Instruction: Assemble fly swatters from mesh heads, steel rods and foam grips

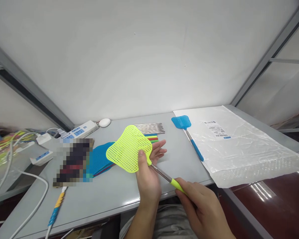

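A yellow-green fly swatter (pixel 128 149) with a perforated head and a metal rod is held over the table's front. My left hand (pixel 149 172) grips the head near its neck, thumb on top and the other fingers stretched out behind it. Around the yellow-green handle, my right hand (pixel 201 202) is closed; most of the handle is hidden in it. Behind the swatter lie several metal rods (pixel 151 127) and coloured handles (pixel 153 138). To its left is a stack of blue swatter heads (pixel 102 157), partly covered by the yellow-green head.
A blue fly swatter (pixel 181 122) rests partly on a white bubble mailer (pixel 239 142) with a label, at the right. On the left are a pixelated flat object (pixel 73 162) with a cable, a power strip (pixel 82 130) and a white oval object (pixel 104 122). A wall stands behind.
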The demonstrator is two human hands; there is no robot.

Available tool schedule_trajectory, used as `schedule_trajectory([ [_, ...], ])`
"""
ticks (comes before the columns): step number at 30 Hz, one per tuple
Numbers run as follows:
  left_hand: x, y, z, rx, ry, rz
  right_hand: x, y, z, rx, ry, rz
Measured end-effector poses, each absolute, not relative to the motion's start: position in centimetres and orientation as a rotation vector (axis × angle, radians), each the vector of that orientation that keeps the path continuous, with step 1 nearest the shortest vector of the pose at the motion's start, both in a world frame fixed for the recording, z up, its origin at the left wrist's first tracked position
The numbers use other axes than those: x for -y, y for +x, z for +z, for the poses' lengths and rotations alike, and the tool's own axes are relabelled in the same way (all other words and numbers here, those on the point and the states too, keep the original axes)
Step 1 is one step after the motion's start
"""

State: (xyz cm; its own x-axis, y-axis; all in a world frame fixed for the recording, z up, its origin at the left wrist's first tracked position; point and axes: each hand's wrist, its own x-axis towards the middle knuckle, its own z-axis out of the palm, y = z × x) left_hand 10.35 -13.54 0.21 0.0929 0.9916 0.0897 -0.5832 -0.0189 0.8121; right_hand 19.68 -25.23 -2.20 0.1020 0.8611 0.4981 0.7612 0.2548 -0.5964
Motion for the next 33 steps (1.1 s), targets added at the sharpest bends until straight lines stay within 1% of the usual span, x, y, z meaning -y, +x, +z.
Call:
schedule_trajectory([
  [4,14.1,10.5,0.6,-0.618,0.852,1.38,25.5,19.5,-2.2,1.635,-1.526,0.163],
  [6,14.2,10.3,0.9,-0.597,0.89,1.359,25.3,19.5,-2.3,1.585,-1.533,0.267],
  [12,14.2,9.6,1.2,-0.518,1.028,1.09,25.0,19.1,-1.5,1.35,-1.519,0.868],
  [15,14.6,9.7,0.8,-0.477,1.132,0.846,25.1,18.8,-1.2,1.079,-1.4,1.159],
  [17,15.0,10.0,0.5,-0.454,1.164,0.672,25.1,18.6,-1.2,0.852,-1.289,1.264],
  [20,15.5,10.4,0.0,-0.443,1.185,0.547,24.9,18.6,-1.4,0.619,-1.266,1.228],
  [22,15.6,10.6,-0.2,-0.442,1.167,0.532,24.8,18.9,-1.6,0.599,-1.294,1.182],
  [27,16.4,11.3,-0.2,-0.464,1.057,0.724,24.4,20.4,-2.0,0.96,-1.368,1.037],
  [33,16.2,11.0,0.7,-0.505,0.997,0.926,24.6,21.3,-0.9,1.337,-1.516,0.91],
])
